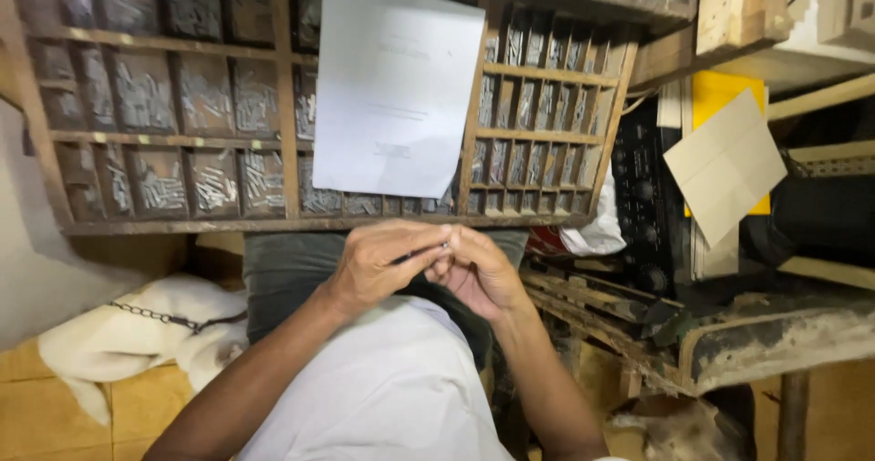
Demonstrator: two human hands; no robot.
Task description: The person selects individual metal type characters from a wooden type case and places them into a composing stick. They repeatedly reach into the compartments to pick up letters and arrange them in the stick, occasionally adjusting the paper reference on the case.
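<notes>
A wooden type case with many small compartments of metal type slopes in front of me. A white printed sheet of paper lies on its middle. Just below the case's front edge, my left hand and my right hand meet with fingers curled together. A thin dark object, partly hidden, runs between the fingertips of both hands. What the right hand cups in its palm is hidden.
A white dog with a chain collar lies on the floor at lower left. A black device with knobs, a yellow folder with a cardboard piece, and worn wooden and metal machine parts crowd the right.
</notes>
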